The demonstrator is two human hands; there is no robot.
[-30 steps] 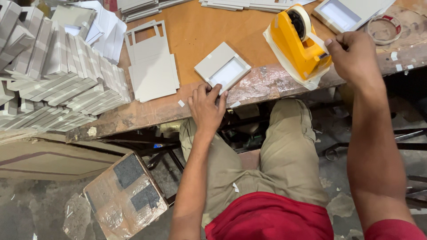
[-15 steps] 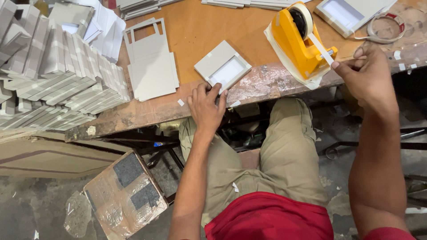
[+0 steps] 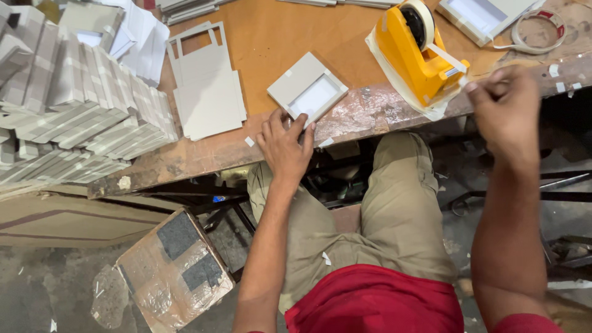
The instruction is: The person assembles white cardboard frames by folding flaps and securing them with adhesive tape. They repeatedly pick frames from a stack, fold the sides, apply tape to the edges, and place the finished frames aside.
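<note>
Worn orange-brown workbench carries a yellow tape dispenser; left of it a small grey box lies at the bench edge, the left hand fingertips pressing it; right hand beside the dispenser pinches the tape strip; grey box stacks lie far left.

The right hand has drawn back from the yellow plastic tape dispenser, and a strip of pale tape, apparently pinched in its fingertips, has stretched out longer.
</note>
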